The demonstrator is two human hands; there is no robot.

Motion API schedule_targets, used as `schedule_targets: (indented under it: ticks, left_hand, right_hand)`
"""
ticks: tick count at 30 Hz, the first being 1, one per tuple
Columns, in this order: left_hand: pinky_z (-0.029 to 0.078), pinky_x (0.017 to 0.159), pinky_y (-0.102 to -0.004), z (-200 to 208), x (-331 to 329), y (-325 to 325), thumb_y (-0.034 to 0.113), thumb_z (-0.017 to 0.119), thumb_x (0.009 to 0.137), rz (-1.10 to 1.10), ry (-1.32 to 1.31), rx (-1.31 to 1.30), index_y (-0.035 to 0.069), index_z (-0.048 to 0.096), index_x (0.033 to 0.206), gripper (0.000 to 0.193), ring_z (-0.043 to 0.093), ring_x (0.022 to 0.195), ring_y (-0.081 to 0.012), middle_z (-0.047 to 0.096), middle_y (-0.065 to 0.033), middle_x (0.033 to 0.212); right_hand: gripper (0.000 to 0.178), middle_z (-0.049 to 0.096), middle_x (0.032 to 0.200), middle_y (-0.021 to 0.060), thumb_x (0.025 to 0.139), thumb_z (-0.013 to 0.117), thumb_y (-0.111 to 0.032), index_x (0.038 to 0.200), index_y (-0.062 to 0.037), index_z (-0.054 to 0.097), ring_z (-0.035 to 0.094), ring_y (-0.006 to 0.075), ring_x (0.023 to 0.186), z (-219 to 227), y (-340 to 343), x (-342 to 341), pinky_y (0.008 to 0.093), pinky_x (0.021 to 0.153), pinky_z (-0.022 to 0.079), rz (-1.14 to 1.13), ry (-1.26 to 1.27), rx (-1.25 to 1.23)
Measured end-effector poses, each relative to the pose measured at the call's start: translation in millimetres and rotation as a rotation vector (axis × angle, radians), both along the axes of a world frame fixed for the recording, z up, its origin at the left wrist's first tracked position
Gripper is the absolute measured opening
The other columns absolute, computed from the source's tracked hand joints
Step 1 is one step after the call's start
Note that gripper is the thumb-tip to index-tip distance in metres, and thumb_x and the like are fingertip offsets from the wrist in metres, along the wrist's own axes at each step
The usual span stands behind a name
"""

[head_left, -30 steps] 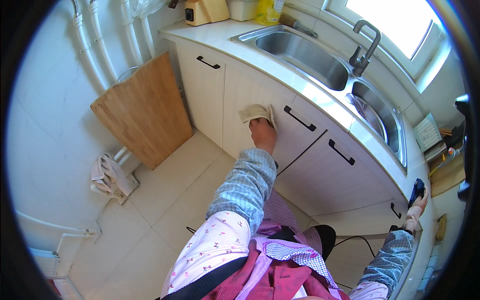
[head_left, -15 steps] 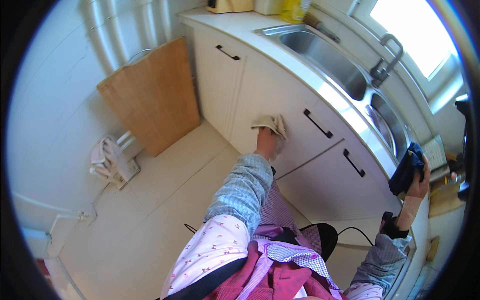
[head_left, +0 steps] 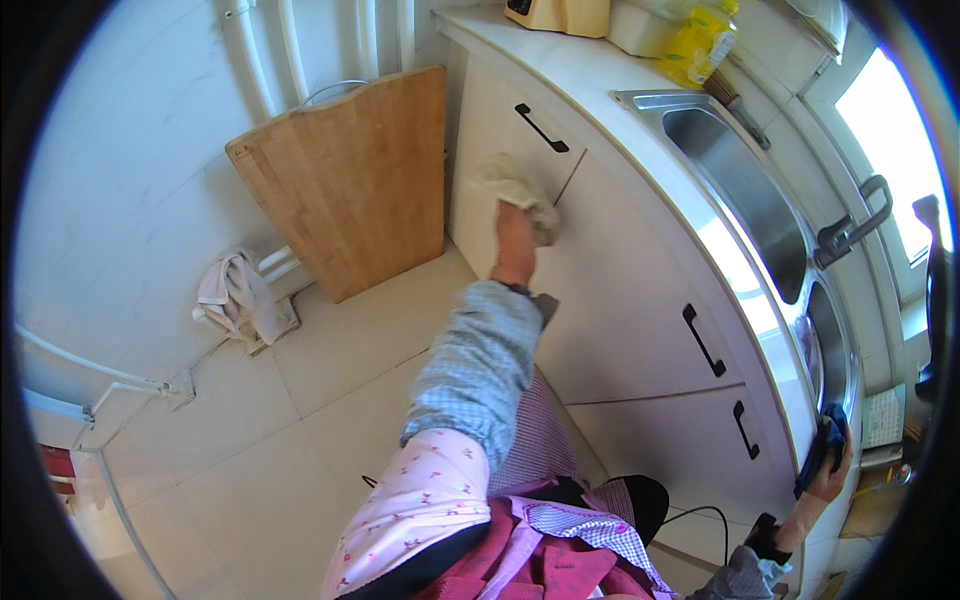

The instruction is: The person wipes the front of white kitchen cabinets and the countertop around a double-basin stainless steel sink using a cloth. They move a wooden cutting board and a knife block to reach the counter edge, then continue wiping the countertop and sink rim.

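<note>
My left hand (head_left: 515, 240) is closed on a pale beige cloth (head_left: 512, 188), pressed to the white cabinet door (head_left: 490, 130) at the far left of the row, below its black handle (head_left: 541, 128). Motion blurs the cloth a little. At the right, my right hand (head_left: 833, 474) grips a dark blue cloth (head_left: 822, 450) at the counter's front edge, beside the smaller sink bowl. The white counter (head_left: 690, 205) curves above the doors and holds a steel double sink (head_left: 735, 190).
A wooden board (head_left: 350, 180) leans against the wall and pipes at the left. Near it, a pale cloth (head_left: 238, 295) hangs over a low pipe. A yellow bottle (head_left: 697, 45), a brush (head_left: 738, 108) and a dark faucet (head_left: 850, 225) stand around the sink. A black cable (head_left: 722, 520) lies near my knee.
My left hand has moved with the beige cloth from the middle door to the far-left door. The view has swung left, so the sink and my right hand sit lower and farther right.
</note>
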State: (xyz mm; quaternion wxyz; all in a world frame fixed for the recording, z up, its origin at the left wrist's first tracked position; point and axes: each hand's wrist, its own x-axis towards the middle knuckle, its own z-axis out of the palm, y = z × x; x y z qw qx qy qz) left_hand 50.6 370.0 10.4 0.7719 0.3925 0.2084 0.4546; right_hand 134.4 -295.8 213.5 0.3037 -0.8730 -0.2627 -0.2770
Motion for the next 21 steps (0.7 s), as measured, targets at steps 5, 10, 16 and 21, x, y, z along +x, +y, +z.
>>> schedule_targets:
  ticks: [5, 10, 16, 21]
  left_hand:
    - [0.029, 0.115, -0.0486, -15.1, 75.5, -25.4, 0.006, 0.052, 0.095, 0.536, 0.192, 0.659, -0.002, 0.05, 0.141, 0.047, 0.044, 0.128, -0.0456, 0.054, -0.0268, 0.132]
    - [0.032, 0.112, -0.0469, -42.0, 80.9, 68.4, 0.009, 0.051, 0.095, 0.553, 0.3, 0.731, -0.004, 0.06, 0.13, 0.038, 0.047, 0.124, -0.046, 0.055, -0.0278, 0.131]
    - [0.033, 0.112, -0.0466, -22.5, 74.5, 88.4, 0.005, 0.052, 0.092, 0.539, 0.445, 0.688, -0.004, 0.058, 0.128, 0.038, 0.045, 0.124, -0.0475, 0.052, -0.0282, 0.133]
    - [0.034, 0.109, -0.0506, -5.6, 58.6, 43.5, 0.001, 0.054, 0.089, 0.577, 0.188, 0.803, -0.006, 0.059, 0.125, 0.037, 0.046, 0.12, -0.0494, 0.054, -0.0293, 0.128]
  right_hand:
    - [0.044, 0.055, 0.141, 0.0155, 0.102, 0.044, 0.001, 0.145, 0.0004, 0.048, 0.054, 0.0266, 0.128, 1.3, -12.7, -0.7, 0.0374, 0.11, 0.041, -0.022, 0.018, 0.03]
    - [0.044, 0.054, 0.142, 0.0157, 0.102, 0.044, 0.001, 0.145, 0.0005, 0.048, 0.054, 0.0268, 0.128, 7.5, -23.5, 1.3, 0.0376, 0.111, 0.041, -0.087, 0.03, 0.02]
    - [0.044, 0.054, 0.142, 0.0159, 0.102, 0.044, 0.001, 0.145, 0.0006, 0.048, 0.053, 0.027, 0.128, 11.8, -33.8, -0.1, 0.0377, 0.111, 0.041, -0.168, 0.037, 0.011]
    - [0.044, 0.054, 0.142, 0.0161, 0.102, 0.044, 0.001, 0.145, 0.0006, 0.047, 0.053, 0.0272, 0.128, 14.1, -30.2, -6.3, 0.0379, 0.111, 0.04, -0.229, 0.04, 0.009]
